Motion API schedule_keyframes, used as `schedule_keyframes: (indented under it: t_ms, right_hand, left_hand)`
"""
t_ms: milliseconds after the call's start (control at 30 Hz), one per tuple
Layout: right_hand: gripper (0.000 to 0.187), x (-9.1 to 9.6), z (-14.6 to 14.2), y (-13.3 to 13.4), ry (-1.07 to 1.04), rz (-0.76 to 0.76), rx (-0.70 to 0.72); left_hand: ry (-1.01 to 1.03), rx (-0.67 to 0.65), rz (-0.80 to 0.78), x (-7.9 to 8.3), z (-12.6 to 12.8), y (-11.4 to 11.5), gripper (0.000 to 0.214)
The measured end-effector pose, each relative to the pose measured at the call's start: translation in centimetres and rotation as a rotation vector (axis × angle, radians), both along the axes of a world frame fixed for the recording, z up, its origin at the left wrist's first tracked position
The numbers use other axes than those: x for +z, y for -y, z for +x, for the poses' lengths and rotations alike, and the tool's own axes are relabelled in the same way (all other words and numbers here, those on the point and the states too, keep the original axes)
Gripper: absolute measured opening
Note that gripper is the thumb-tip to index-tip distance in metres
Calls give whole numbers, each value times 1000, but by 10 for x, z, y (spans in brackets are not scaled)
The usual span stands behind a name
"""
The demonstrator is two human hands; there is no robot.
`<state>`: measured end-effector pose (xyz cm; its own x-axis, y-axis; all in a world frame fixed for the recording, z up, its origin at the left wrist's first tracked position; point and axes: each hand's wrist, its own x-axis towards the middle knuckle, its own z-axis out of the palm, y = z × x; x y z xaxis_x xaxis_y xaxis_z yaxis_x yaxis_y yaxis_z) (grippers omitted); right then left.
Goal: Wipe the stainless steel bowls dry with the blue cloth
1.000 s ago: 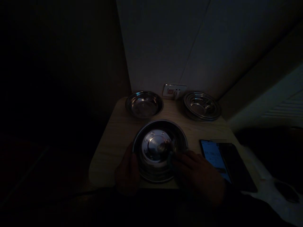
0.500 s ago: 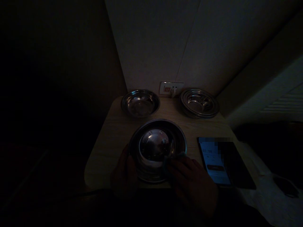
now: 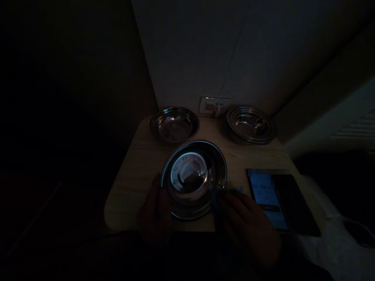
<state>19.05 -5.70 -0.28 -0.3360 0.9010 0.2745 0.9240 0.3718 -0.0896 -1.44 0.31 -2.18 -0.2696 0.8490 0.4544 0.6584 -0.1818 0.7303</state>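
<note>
A shiny metal bowl is in front of me above the near part of a small wooden table, tilted a little. My left hand grips its left rim, with the thumb on the near side. On the right, my right hand has its fingers bent over a bluish cloth, pressed to the bowl's right rim. Dim light hides much of both hands and the cloth's full shape.
Another metal bowl stands at the back left. A stack of metal dishes, the top one divided, stands at the back right. A lit phone lies at the right. A wall socket holds a plug.
The bowl has tilted, and its reflections have shifted. My right hand with the cloth has moved slightly right along the rim. My left hand keeps its grip.
</note>
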Motion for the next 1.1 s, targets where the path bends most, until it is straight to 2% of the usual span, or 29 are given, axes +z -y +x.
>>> schedule_keyframes:
  t_ms: [100,267,367,467,633,767,867,933,1100]
  right_hand:
    - [33,0,-3,-3,21,-7,4]
    - [32,-2,-11,-4,34,-59,-9]
    - [32,-4,-21,-5,35,-77,-27]
    - [31,0,-26,-8,9,-84,-27]
    - [27,6,-27,-15,5,-132,10]
    - [27,1,-43,-29,-30,-192,69]
    - [30,-2,-55,-42,-88,-240,134]
    - [31,-1,-54,-47,-78,-250,146]
    - [24,5,-34,-47,100,-273,111]
  left_hand:
    - [94,57,-55,2,6,2,35]
    - [121,11,-113,6,13,8,36]
    - [91,17,-123,5,15,10,34]
    - [23,98,-74,3,16,7,30]
    - [-76,119,31,-7,14,-4,24]
    - [-108,170,110,-21,12,-8,22]
    - [-123,197,83,-25,9,-10,22]
    - [-122,216,44,-24,8,-11,23]
    - [-109,202,27,-18,10,-13,24]
